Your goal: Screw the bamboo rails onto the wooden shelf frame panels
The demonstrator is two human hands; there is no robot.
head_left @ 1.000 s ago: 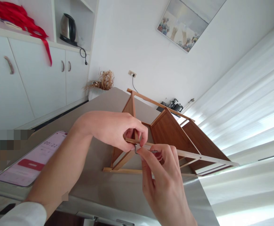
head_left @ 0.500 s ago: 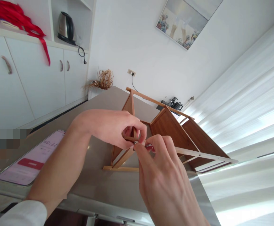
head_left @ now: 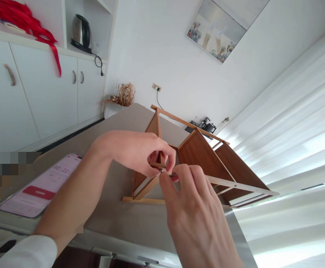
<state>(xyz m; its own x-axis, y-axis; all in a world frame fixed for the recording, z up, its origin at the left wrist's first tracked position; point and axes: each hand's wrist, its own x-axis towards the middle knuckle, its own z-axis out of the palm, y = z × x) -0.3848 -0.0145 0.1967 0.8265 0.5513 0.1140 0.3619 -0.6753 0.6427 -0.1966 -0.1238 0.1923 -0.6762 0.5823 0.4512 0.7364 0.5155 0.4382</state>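
Note:
A brown wooden shelf rack (head_left: 204, 154) lies on its side on the grey table (head_left: 112, 197), its slatless panels set between long rails. My left hand (head_left: 134, 149) is closed around the near end of a wooden rail (head_left: 157, 164), thumb below and fingers curled over it. Close against that end, my right hand (head_left: 193, 208) pinches a thin metal hex key (head_left: 173, 175), mostly covered by the fingers. A small metal bolt head (head_left: 161, 171) shows at the rail's end, by my right thumb. How far the key sits in the bolt is hidden.
A phone (head_left: 39, 190) running a timer lies left of my left forearm. White cabinets (head_left: 45, 89) stand at the left, with a kettle (head_left: 81, 31) and red ribbon (head_left: 39, 31) above. Dried stalks (head_left: 126, 93) stand behind the table; a white curtain (head_left: 296, 130) hangs at the right.
The view has shifted slightly. My right fingers have turned a little with the hex key at the bolt, while my left hand keeps its grip on the rail.

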